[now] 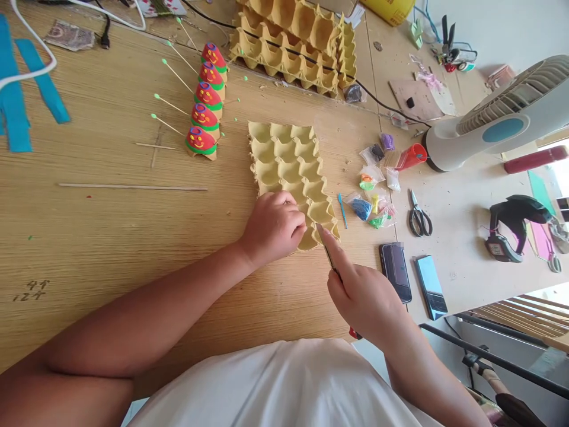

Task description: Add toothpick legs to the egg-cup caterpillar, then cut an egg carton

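Observation:
A yellow cardboard egg tray lies on the wooden table in front of me. My left hand presses on its near left part, the fingers curled down into the cups. In my right hand is a thin-bladed knife, its tip at the tray's near right cups. My index finger stretches along the back of the blade. A red end shows below my palm; most of the handle is hidden.
Painted caterpillar figures stand beyond on the left, near wooden sticks. More egg cartons lie at the back. To the right are clay bags, scissors, two phones and a white fan.

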`<act>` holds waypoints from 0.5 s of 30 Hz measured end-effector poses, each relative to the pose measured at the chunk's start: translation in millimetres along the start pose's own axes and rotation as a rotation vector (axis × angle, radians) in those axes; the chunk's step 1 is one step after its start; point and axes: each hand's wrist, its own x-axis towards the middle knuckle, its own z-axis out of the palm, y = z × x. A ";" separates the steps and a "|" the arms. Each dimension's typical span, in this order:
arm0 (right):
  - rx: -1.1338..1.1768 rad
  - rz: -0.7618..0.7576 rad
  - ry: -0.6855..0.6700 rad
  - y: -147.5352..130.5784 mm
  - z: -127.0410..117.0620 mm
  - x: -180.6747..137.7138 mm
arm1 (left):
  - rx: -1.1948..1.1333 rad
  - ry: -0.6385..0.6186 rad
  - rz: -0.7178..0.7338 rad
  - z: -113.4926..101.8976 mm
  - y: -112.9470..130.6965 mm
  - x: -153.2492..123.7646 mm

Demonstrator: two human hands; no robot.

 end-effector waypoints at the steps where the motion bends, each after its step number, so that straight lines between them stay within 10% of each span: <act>1: -0.005 -0.005 -0.006 0.2 1.2 0.0 | 0.003 -0.006 0.001 0.2 -0.2 0.0; 15: -0.078 -0.061 0.048 4.0 8.1 -1.0 | -0.009 -0.025 -0.006 -1.7 0.2 0.8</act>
